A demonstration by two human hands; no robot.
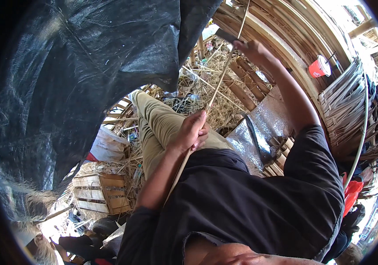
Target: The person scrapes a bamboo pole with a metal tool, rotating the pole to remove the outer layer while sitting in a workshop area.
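A long, thin bamboo strip (219, 86) runs slantwise from beside my body up past the top edge of the view. My left hand (192, 131) is closed around its lower part, in front of my lap. Farther up, my right hand (254, 50) is raised with the arm stretched out, closed on a knife (227, 36). The dark blade points left and lies across the strip, or very near it; whether they touch I cannot tell. My right fingers are partly hidden, and the knife's handle is covered by the hand.
Black plastic sheeting (87, 57) hangs at the left. Bamboo slats (281, 31) line the upper right, with a red cup (318, 67) on them and a bundle of split strips (343, 110) nearby. Shavings (217, 70) litter the ground. A wooden crate (100, 193) stands lower left.
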